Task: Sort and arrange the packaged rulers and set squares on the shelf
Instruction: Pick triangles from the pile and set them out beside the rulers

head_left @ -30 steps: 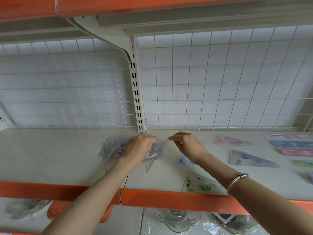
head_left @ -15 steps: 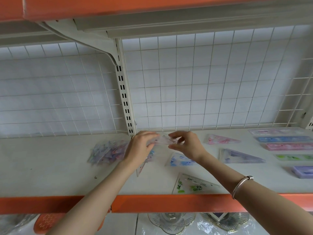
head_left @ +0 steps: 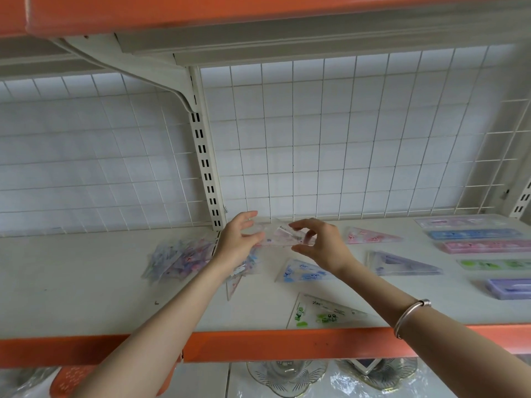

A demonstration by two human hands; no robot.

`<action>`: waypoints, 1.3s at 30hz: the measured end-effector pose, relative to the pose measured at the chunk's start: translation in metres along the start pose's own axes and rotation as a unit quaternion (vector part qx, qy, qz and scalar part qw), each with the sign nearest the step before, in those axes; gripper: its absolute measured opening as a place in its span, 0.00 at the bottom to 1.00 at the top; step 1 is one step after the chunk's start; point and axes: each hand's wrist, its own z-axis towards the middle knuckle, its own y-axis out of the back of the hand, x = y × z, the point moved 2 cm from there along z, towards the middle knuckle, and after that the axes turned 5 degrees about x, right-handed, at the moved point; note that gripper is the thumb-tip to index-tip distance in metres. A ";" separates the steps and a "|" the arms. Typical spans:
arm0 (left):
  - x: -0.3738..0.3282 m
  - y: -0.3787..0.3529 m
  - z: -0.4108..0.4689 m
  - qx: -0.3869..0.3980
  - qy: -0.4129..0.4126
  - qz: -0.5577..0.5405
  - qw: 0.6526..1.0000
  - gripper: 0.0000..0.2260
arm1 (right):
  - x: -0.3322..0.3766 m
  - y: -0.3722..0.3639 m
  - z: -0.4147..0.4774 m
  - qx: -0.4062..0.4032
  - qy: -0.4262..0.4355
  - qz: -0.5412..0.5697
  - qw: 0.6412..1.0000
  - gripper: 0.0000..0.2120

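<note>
Two hands: left hand [head_left: 237, 244], right hand [head_left: 320, 248], apart.
Held set square [head_left: 283, 237]: long axis hand-to-hand; right pinches one end, left's grip unclear.
Pink set square [head_left: 370, 238]: beyond right hand, likely its match.

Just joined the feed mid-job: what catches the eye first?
The left hand and right hand hold a clear pink-printed set-square packet over the white shelf. A jumbled heap of packaged set squares lies left of them; pastel ruler packs lie in a neat column far right.
</note>
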 end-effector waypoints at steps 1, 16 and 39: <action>0.001 -0.001 0.000 -0.001 0.005 -0.020 1.000 0.23 | -0.001 0.000 0.000 0.000 0.000 0.003 1.000 0.21; -0.009 -0.018 0.003 0.046 0.045 -0.237 0.969 0.24 | -0.007 0.012 0.003 -0.013 -0.019 0.001 1.000 0.22; 0.019 -0.040 -0.024 0.012 -0.048 -0.259 0.965 0.32 | -0.037 -0.005 -0.017 -0.061 0.033 -0.007 0.998 0.23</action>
